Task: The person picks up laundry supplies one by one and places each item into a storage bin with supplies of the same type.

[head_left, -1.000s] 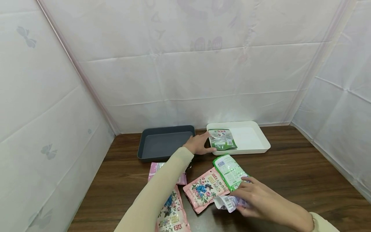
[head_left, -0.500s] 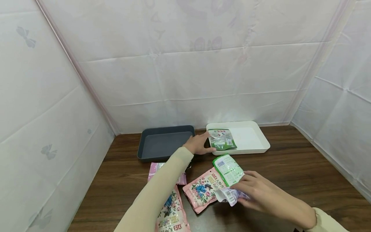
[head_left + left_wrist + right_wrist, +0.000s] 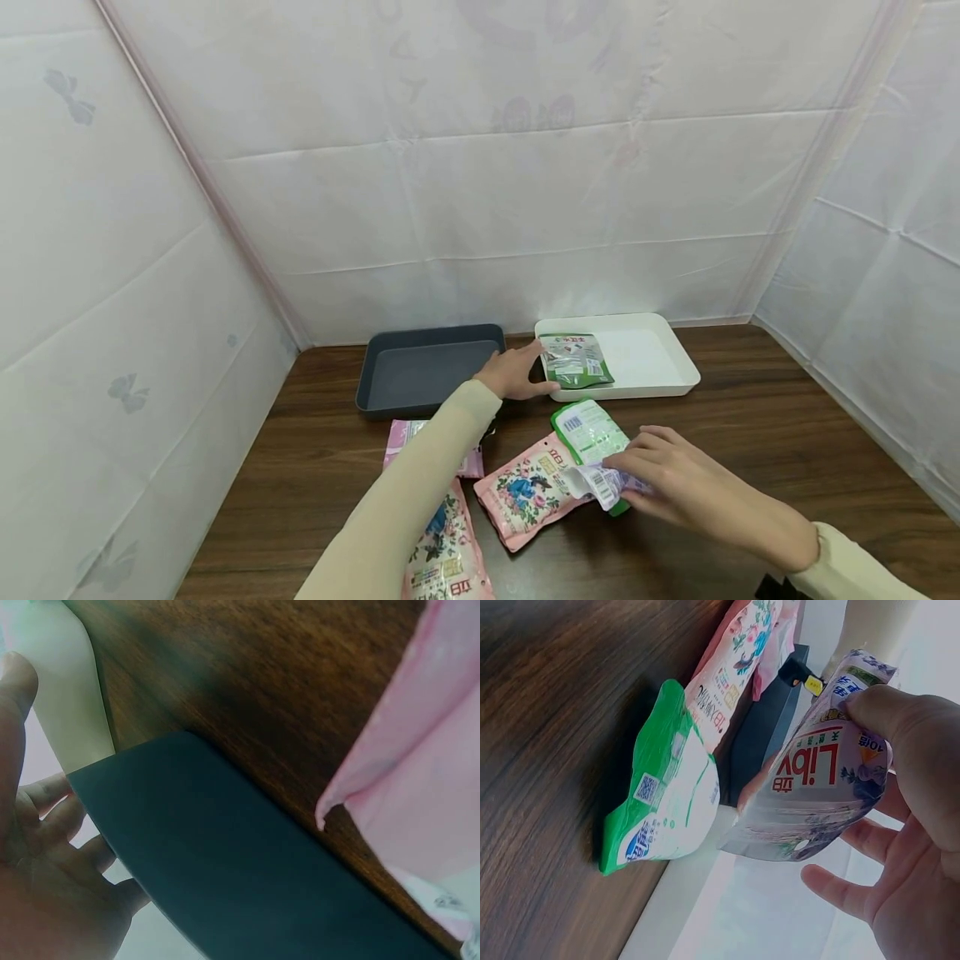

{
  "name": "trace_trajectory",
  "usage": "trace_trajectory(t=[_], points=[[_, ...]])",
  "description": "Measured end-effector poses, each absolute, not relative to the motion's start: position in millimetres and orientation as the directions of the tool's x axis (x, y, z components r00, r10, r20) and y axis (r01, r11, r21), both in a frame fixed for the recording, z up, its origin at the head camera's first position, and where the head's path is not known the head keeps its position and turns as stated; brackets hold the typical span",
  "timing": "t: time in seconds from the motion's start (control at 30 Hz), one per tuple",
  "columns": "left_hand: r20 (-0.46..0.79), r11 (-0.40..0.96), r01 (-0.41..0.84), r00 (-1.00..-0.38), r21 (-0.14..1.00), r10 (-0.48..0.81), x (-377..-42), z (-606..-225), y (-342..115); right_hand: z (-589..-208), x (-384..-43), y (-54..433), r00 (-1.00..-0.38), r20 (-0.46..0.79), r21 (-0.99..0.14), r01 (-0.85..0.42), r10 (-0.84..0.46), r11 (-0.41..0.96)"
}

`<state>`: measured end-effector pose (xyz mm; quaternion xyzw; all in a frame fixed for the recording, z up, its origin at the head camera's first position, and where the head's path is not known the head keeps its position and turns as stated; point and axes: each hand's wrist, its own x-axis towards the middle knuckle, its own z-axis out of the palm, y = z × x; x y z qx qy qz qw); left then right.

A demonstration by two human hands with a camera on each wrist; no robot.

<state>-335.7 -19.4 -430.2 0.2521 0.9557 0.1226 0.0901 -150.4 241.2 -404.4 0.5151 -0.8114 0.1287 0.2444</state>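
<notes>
My right hand pinches a purple-and-white Libv detergent pouch between thumb and fingers, above the green-and-white pouch and the pink floral pouch. In the right wrist view the green-edged pouch lies on the wood below it. My left hand, fingers spread, is at the left rim of the white tray, beside a green-and-silver pouch lying in that tray. In the left wrist view its loosely extended fingers overlap the edge of the dark grey tray.
The dark grey tray stands left of the white one at the back of the wooden table. Another pink floral pouch and a pink-purple pouch lie partly under the left forearm. White sheeting walls the back and sides.
My right hand has lifted away from the table's front with the purple pouch, moving up and slightly right in the head view. The left hand has stayed still.
</notes>
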Motion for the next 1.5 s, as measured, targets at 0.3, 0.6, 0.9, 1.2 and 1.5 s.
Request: trace_trajectory(t=[0.3, 0.6, 0.9, 1.2, 1.5], points=[[-0.110, 0.842, 0.464, -0.855, 0.274, 0.507, -337, -431, -18, -404, -157, 247, -0.417, 0.516, 0.009, -0.870, -0.748, 0.492], [-0.120, 0.854, 0.453, -0.862, 0.257, 0.493, -344, -438, -15, -403, -163, 252, -0.441, 0.502, 0.017, -0.855, -0.744, 0.519], [-0.090, 0.841, 0.474, -0.855, 0.261, 0.510, -339, -433, -17, -405, -176, 261, -0.454, 0.505, 0.051, -0.833, -0.734, 0.551], [-0.107, 0.844, 0.467, -0.855, 0.264, 0.507, -340, -437, -18, -409, -189, 270, -0.449, 0.542, 0.045, -0.829, -0.711, 0.558], [-0.100, 0.836, 0.471, -0.852, 0.281, 0.514, -337, -435, -19, -409, -201, 278, -0.464, 0.556, 0.052, -0.808, -0.689, 0.587]])
